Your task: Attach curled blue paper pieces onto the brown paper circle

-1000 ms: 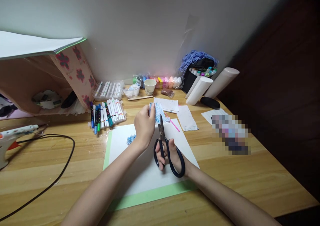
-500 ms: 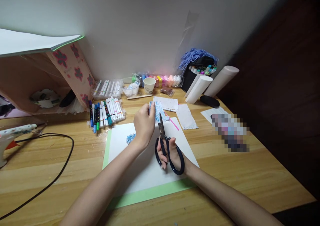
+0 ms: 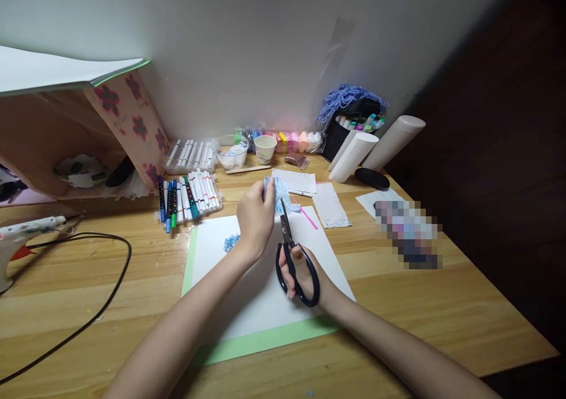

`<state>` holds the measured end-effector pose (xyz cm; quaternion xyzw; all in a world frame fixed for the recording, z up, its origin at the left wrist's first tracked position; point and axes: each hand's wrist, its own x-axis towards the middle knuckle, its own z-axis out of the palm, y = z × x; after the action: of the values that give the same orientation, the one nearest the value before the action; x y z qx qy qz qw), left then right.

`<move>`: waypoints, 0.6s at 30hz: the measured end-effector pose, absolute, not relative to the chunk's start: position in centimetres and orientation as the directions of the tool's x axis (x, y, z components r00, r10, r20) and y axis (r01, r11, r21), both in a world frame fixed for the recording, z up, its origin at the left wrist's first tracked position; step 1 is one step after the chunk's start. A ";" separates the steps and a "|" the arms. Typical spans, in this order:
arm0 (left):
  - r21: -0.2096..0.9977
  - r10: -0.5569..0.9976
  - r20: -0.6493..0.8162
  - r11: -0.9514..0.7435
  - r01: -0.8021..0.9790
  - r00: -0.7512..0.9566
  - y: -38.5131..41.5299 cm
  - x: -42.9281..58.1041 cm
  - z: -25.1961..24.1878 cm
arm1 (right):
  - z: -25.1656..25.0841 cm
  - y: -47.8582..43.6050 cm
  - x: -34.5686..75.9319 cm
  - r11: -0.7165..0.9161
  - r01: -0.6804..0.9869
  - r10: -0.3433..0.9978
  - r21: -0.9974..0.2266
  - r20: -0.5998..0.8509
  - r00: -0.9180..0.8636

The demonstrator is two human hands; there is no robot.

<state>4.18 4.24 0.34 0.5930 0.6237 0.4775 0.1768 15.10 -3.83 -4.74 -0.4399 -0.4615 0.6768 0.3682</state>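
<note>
Pinched in my left hand (image 3: 257, 216) is a piece of paper coloured with blue and white streaks (image 3: 279, 194). My right hand (image 3: 305, 272) is closed round the black handles of a pair of scissors (image 3: 286, 234). The blades point up and away from me and lie against the lower edge of the blue paper. Both hands are above a large white sheet with a green border (image 3: 252, 316). Beside my left wrist, a small heap of blue scraps (image 3: 231, 243) rests on that sheet, partly hidden by the arm.
Beyond my hands lie white paper pieces (image 3: 331, 205) and a pink stick (image 3: 308, 217). Markers (image 3: 190, 198), a paper cup (image 3: 265, 149) and a pen holder (image 3: 333, 145) stand towards the wall. At left are a glue gun (image 3: 30, 228) with its black cable and a flowered box (image 3: 139, 128).
The scissors' handles have come closer together as my right hand closed a little. My left hand and the blue paper have hardly moved.
</note>
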 end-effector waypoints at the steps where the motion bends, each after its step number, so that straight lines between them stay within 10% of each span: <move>1: 0.805 0.910 0.343 -0.158 0.571 -0.232 4.2 4.2 0.3 | -4.7 -3.9 15.1 -0.310 -0.097 0.900 -0.946 -0.259 -0.350; 18: 0.762 0.910 0.365 -0.169 0.626 -0.199 3.8 4.8 0.0 | -3.9 -3.2 15.5 -0.290 -0.057 0.906 -0.955 -0.254 -0.340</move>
<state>4.83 3.81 0.01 0.6135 0.6257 0.4560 0.1557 15.47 -3.23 -3.93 -0.4472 -0.4743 0.6670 0.3609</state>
